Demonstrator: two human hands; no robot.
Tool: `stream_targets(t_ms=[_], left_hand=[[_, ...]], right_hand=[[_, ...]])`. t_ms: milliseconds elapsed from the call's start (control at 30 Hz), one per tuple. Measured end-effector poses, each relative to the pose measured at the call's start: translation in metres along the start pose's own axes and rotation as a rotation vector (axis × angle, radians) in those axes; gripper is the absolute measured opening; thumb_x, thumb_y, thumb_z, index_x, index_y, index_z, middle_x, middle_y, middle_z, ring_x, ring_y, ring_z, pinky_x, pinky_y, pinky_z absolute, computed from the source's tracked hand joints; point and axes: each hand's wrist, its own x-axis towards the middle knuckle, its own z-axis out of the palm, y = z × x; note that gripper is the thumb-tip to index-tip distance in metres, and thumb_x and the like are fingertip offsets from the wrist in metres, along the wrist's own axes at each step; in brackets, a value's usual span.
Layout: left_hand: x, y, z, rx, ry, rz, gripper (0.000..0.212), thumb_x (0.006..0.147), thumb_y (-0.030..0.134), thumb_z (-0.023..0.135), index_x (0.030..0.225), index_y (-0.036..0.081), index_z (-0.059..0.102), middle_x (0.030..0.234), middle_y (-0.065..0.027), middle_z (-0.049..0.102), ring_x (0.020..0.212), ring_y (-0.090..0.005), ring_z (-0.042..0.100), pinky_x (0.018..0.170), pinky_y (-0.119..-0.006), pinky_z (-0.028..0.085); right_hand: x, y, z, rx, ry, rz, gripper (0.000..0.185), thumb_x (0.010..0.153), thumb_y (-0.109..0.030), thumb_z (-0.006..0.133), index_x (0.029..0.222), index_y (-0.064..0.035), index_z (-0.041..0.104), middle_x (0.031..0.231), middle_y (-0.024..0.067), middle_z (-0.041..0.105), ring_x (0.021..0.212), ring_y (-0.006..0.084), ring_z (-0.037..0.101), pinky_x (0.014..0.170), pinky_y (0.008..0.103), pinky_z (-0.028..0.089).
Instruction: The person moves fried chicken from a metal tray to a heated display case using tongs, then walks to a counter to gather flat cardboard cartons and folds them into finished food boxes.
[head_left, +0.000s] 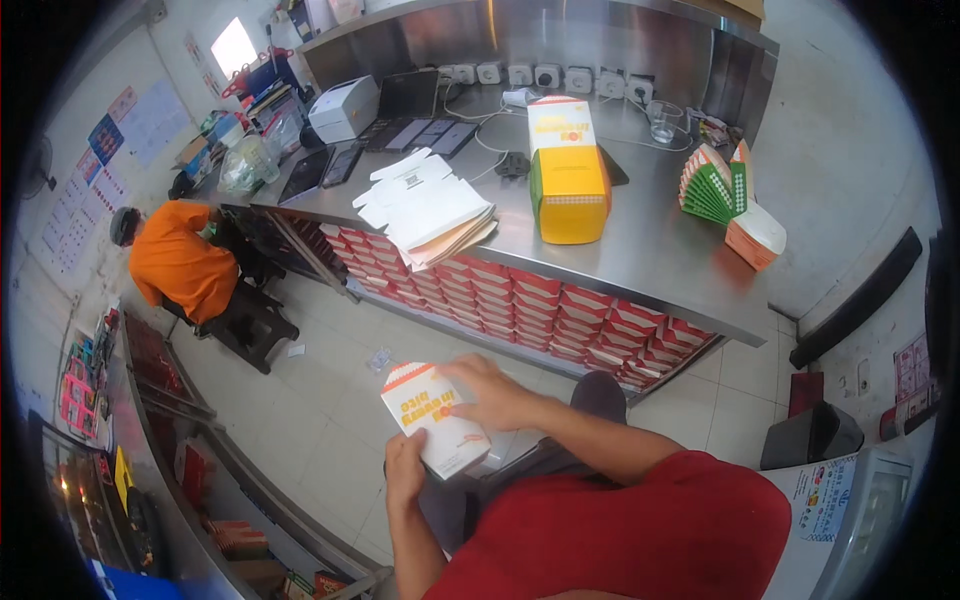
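Observation:
A white paperboard food carton (433, 442) with yellow and red print stands tilted above my lap. My left hand (406, 461) grips its lower left edge, thumb along the side. At the upper right edge, my right hand (491, 391) holds the carton with its thumb on the printed face; the fingers are slightly blurred. On the steel counter (645, 247) in front of me sits a yellow carton (574, 199) with a white carton (561, 124) behind it. Flat white carton blanks (427, 199) lie stacked at the counter's front edge.
Folded green-and-orange cartons (709, 184) stand at the counter's right, beside a glass (664, 121). A printer (343, 109) and several phones (431, 137) lie at the back left. Red-and-white boxes (525, 300) fill the under-counter shelf. A person in orange (184, 259) sits at left.

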Motion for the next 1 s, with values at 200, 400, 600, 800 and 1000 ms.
stream_targets(t_ms=[200,400,600,800,1000], left_hand=[[0.015,0.007,0.026,-0.166,0.134,0.023,0.031,0.099,0.017,0.062,0.114,-0.009,0.070,0.104,-0.0104,0.074,0.089,-0.0171,0.069,0.084,-0.032,0.054],[0.001,0.037,0.087,-0.368,0.023,0.312,0.040,0.093,0.003,0.071,0.131,-0.002,0.061,0.115,-0.0091,0.069,0.106,-0.0180,0.066,0.097,-0.033,0.052],[0.032,-0.009,0.062,-0.065,-0.007,0.226,0.057,0.090,-0.003,0.070,0.142,0.001,0.045,0.134,-0.0125,0.057,0.127,-0.0223,0.057,0.105,-0.035,0.049],[0.085,0.130,0.137,-0.208,-0.169,0.489,0.059,0.095,0.004,0.068,0.146,-0.004,0.040,0.135,-0.0197,0.057,0.127,-0.0234,0.057,0.104,-0.036,0.050],[0.192,0.250,0.231,0.003,-0.253,0.713,0.056,0.098,0.030,0.068,0.139,-0.006,0.053,0.123,-0.0249,0.068,0.118,-0.0316,0.066,0.102,-0.043,0.049]], right_hand=[[-0.007,0.004,-0.018,0.602,-0.250,0.346,0.052,0.095,-0.003,0.067,0.144,0.0036,0.050,0.112,0.0113,0.073,0.094,0.0154,0.071,0.078,0.0293,0.059],[-0.013,0.002,-0.016,0.817,0.349,0.303,0.039,0.107,-0.020,0.056,0.138,0.0018,0.058,0.118,0.0128,0.071,0.100,0.0166,0.070,0.086,0.0306,0.057],[-0.027,0.022,-0.041,0.691,0.167,0.180,0.062,0.113,-0.049,0.037,0.143,0.0016,0.055,0.124,0.0124,0.068,0.114,0.0188,0.064,0.103,0.0348,0.049],[0.006,-0.049,-0.113,0.180,0.559,-0.074,0.073,0.102,-0.013,0.061,0.162,0.0042,0.022,0.151,0.0209,0.048,0.143,0.0252,0.044,0.118,0.0362,0.035],[0.063,-0.100,-0.260,-0.185,0.816,0.108,0.060,0.101,-0.030,0.061,0.146,0.0083,0.049,0.141,0.0312,0.057,0.135,0.0372,0.057,0.110,0.0426,0.044]])
